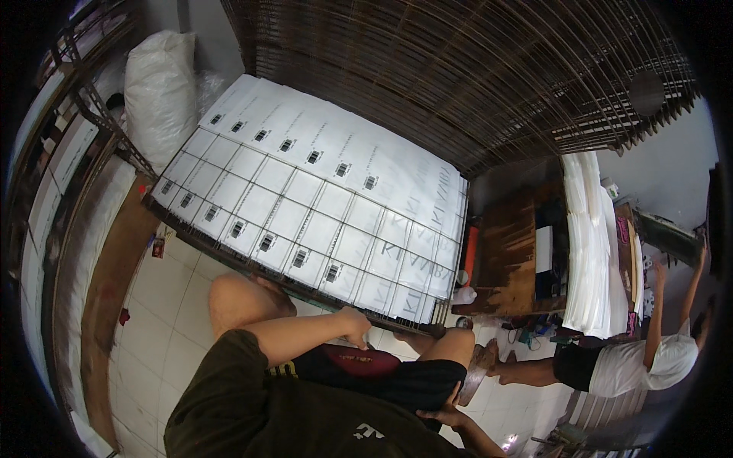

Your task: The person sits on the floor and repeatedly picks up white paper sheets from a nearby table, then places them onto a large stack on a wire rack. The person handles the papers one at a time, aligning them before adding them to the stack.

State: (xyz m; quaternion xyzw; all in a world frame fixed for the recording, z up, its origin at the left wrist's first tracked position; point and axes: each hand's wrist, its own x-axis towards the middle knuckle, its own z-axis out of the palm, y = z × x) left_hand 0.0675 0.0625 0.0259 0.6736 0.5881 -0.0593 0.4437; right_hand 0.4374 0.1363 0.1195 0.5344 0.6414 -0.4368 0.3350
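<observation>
In front of me, a metal wire rack shelf (229, 145) lies over white printed sheets (294, 202) marked with small black patches and large grey lettering. My left hand (355, 327) is closed above my lap, just short of the rack's near edge. Its fingertips point down, and whatever they may hold is too small to make out. Low at the right, my right hand (445, 412) rests against my dark shorts (427, 375), thumb and fingers apart. Nothing shows in it. My bare knees sit close to the rack's front edge.
Many raised wire shelves (458, 61) lean over the far side. A white plastic sack (159, 99) stands at the far left. To the right are a wooden table (504, 244), a stack of white sheets (586, 252), and another person (637, 362) with arms raised. Tiled floor (164, 336) shows at left.
</observation>
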